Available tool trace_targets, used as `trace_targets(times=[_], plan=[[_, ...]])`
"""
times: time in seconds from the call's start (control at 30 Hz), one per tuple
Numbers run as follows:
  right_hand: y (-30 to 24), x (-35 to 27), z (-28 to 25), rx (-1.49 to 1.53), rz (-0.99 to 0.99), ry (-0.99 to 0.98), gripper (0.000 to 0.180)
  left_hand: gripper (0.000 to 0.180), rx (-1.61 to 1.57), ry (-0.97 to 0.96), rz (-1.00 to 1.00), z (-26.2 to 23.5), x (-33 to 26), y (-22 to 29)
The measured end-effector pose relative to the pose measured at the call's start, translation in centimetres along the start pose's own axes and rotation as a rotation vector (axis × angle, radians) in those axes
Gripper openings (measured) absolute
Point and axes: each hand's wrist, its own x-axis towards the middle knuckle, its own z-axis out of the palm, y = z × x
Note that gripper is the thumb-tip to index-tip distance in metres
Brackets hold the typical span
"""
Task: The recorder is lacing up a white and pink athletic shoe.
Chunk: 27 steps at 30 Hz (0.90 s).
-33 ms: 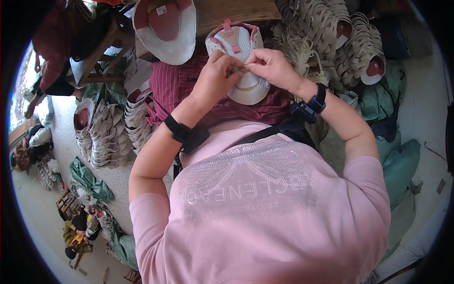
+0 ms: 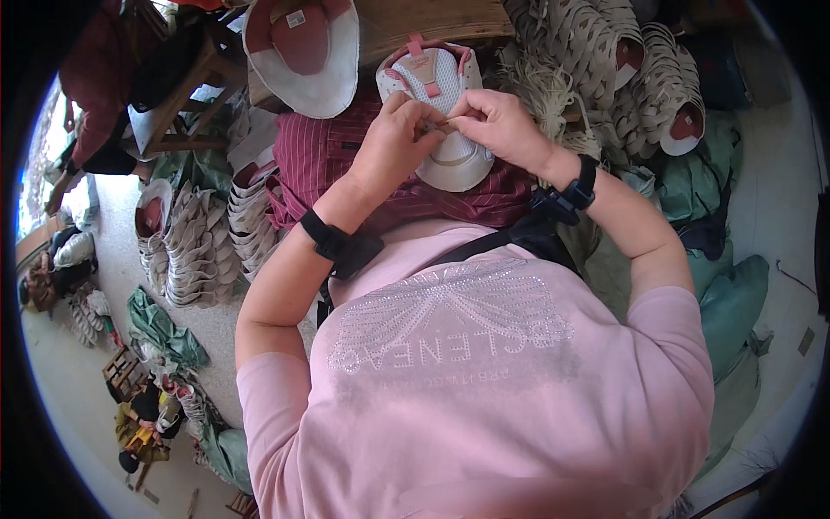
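A white and pink shoe upper (image 2: 454, 169) rests on the maroon striped cloth (image 2: 324, 156) over my lap, its pink-lined collar at the far end and its rounded toe toward me. Over its middle, my left hand (image 2: 402, 130) is closed in a pinch. My right hand (image 2: 494, 128) pinches too, its fingertips almost meeting the left ones. Something small and thin shows between them, too little to make out. Both hands partly cover the lacing area of the upper.
At the far left, a white upper with pink lining (image 2: 341, 73) lies by the wooden bench (image 2: 424, 19). A bundle of cream laces (image 2: 545, 86) hangs right of my work. Stacked uppers (image 2: 596, 43) are at right, more (image 2: 194, 246) at left. Another person's maroon sleeve (image 2: 99, 104) shows far left.
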Motion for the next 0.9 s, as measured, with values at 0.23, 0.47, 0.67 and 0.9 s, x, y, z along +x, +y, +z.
trace_targets(times=[0.23,0.47,0.67,0.9], plan=[[-0.5,-0.7,0.1,-0.246,-0.121,0.164,0.014,0.017,0.002,0.002,-0.019,0.0,0.1,0.2],[-1.5,-1.3,0.7,-0.546,-0.106,0.147,0.017,0.018,-0.034,0.046,-0.009,0.4,0.0,-0.2],[0.0,-0.4,0.0,-0.421,-0.152,0.114,0.014,0.020,0.029,0.032,-0.005,0.2,-0.1,-0.2],[-0.5,1.1,-1.3,-0.565,-0.313,0.030,0.016,0.021,-0.049,0.040,-0.009,0.4,-0.2,-0.2]])
